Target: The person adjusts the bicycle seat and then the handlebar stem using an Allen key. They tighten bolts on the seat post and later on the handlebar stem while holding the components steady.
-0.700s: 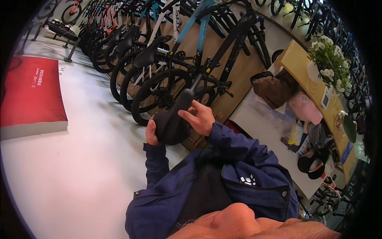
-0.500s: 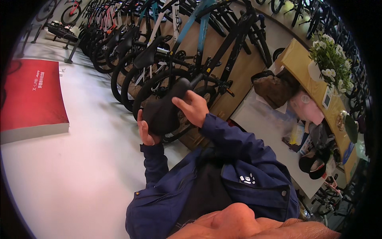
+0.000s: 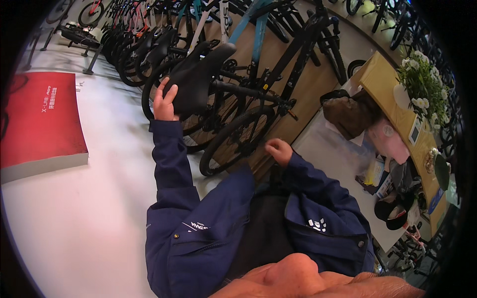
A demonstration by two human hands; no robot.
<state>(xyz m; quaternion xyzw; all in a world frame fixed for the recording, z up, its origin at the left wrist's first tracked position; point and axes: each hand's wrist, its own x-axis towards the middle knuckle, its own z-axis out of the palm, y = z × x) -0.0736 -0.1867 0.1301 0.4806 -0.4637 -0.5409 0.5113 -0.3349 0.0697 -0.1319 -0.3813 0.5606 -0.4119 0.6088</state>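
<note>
A black bicycle saddle sits on a black seatpost of a dark bicycle. My left hand grips its wide rear end, with the thumb over the top and some of the fingers hidden behind the edge. Below and right of the post, the bicycle's rear wheel shows with its black tyre. My right hand is away from the saddle, near the front of my jacket, to the right of that wheel. Its fingers are curled in and nothing shows in them.
A row of parked bicycles stretches away to the far left, with a light blue frame close behind. At left lies a red-topped block on the white floor. On the right stand a wooden counter, white flowers and a brown bag.
The saddle has shifted up and left with my left hand and turned, so the seatpost and rear wheel now show. My right hand has left the saddle and dropped back toward my body.
</note>
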